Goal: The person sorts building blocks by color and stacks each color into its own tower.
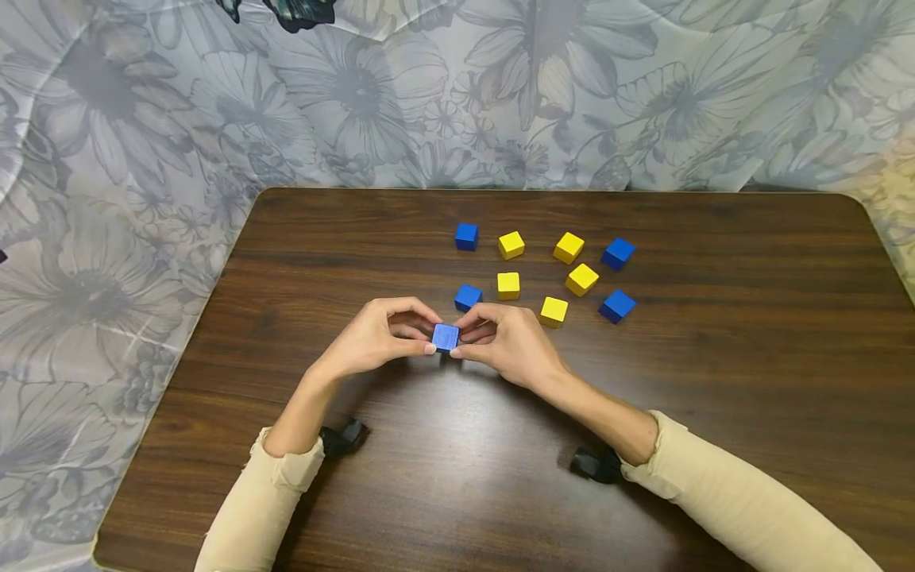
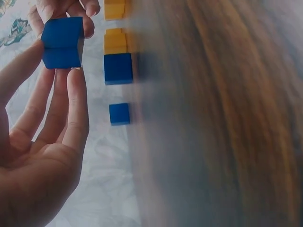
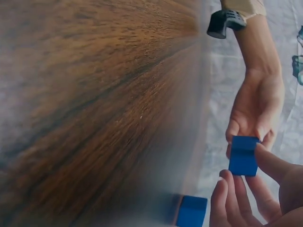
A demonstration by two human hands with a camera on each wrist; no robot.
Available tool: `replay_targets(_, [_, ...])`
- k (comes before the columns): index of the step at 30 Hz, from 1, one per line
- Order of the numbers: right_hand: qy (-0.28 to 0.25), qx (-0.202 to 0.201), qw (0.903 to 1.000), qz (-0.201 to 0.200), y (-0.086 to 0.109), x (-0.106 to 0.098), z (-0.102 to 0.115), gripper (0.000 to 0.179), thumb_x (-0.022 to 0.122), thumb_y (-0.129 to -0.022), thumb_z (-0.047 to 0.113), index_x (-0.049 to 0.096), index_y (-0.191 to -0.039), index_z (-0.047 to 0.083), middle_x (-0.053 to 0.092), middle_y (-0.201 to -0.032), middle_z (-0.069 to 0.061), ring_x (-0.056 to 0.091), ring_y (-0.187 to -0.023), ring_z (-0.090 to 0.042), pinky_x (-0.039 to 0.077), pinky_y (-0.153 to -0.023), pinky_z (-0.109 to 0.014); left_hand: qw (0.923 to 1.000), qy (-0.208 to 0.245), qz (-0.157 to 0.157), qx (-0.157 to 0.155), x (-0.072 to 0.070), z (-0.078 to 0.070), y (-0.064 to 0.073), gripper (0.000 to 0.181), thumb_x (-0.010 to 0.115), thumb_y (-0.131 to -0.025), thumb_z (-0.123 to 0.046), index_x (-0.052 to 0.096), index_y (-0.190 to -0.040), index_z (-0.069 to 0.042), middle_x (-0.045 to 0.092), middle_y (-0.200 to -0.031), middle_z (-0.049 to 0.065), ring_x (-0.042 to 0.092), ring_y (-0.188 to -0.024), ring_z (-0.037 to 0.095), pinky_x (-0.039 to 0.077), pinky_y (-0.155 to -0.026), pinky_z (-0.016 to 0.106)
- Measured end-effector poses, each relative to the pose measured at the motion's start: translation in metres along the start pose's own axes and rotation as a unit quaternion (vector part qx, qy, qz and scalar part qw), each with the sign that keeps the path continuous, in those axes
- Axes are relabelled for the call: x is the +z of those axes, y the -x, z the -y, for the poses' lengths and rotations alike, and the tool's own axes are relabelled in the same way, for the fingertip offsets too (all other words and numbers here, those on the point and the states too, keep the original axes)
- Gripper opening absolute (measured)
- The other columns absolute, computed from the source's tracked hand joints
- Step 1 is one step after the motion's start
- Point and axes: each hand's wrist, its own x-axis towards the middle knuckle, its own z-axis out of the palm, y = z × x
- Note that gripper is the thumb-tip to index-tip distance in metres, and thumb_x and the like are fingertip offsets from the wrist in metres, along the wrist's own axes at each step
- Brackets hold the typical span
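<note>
A blue cube (image 1: pixel 445 338) is held up between two hands, clear of the table surface in both wrist views. From its left side, the left hand (image 1: pixel 375 338) pinches it between thumb and fingertips. The right hand (image 1: pixel 516 343) pinches the same cube from the opposite side, its thumb at the near corner. In the left wrist view two faces of the held cube (image 2: pixel 62 42) show, meeting at an edge. Just beyond the right fingers a second blue cube (image 1: pixel 468 298) sits on the table, partly covered by them.
Several yellow cubes (image 1: pixel 508 286) lie scattered on the brown wooden table (image 1: pixel 750 334), behind and right of the hands. Other blue cubes (image 1: pixel 618 306) stand around them, one at the far left of the group (image 1: pixel 467 237). A floral cloth (image 1: pixel 357 87) hangs behind the table.
</note>
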Motion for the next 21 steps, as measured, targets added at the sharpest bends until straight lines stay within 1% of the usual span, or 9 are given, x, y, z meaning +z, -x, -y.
replay_targets(5, [0.006, 0.003, 0.9999, 0.011, -0.007, 0.007, -0.001, 0.024, 0.086, -0.078, 0.012, 0.074, -0.098, 0.007, 0.074, -0.095, -0.004, 0.072, -0.083, -0.013, 0.058, -0.071, -0.023, 0.9994, 0.019, -0.002, -0.028, -0.005, 0.006, 0.002, 0.031, 0.076, -0.083, 0.007, 0.067, -0.112, 0.002, 0.067, -0.112, 0.016, 0.068, -0.1, 0.028, 0.058, -0.082, 0.033])
replay_targets(12, [0.026, 0.01, 0.9995, 0.017, -0.014, 0.013, -0.002, 0.025, 0.087, -0.077, 0.014, 0.075, -0.098, 0.009, 0.075, -0.09, -0.002, 0.072, -0.08, -0.012, 0.058, -0.069, -0.025, 0.9982, 0.011, -0.006, -0.06, -0.01, 0.008, 0.004, 0.027, 0.074, -0.085, 0.006, 0.067, -0.111, 0.002, 0.067, -0.113, 0.017, 0.068, -0.103, 0.028, 0.058, -0.083, 0.034])
replay_targets(17, [0.03, 0.021, 0.9992, 0.018, -0.017, 0.018, -0.002, 0.025, 0.087, -0.078, 0.014, 0.074, -0.099, 0.009, 0.075, -0.091, -0.003, 0.072, -0.08, -0.011, 0.058, -0.068, -0.024, 0.9971, 0.014, -0.01, -0.074, -0.013, 0.012, 0.004, 0.026, 0.074, -0.084, 0.007, 0.067, -0.108, 0.003, 0.067, -0.113, 0.017, 0.068, -0.103, 0.028, 0.057, -0.084, 0.034])
replay_targets(21, [0.037, 0.026, 0.9986, 0.025, -0.02, 0.024, -0.005, 0.025, 0.086, -0.078, 0.013, 0.074, -0.1, 0.008, 0.075, -0.092, -0.004, 0.072, -0.08, -0.01, 0.058, -0.067, -0.023, 0.9963, 0.015, -0.007, -0.085, -0.014, 0.015, 0.004, 0.027, 0.075, -0.083, 0.009, 0.066, -0.108, 0.005, 0.068, -0.112, 0.019, 0.068, -0.102, 0.028, 0.057, -0.085, 0.033])
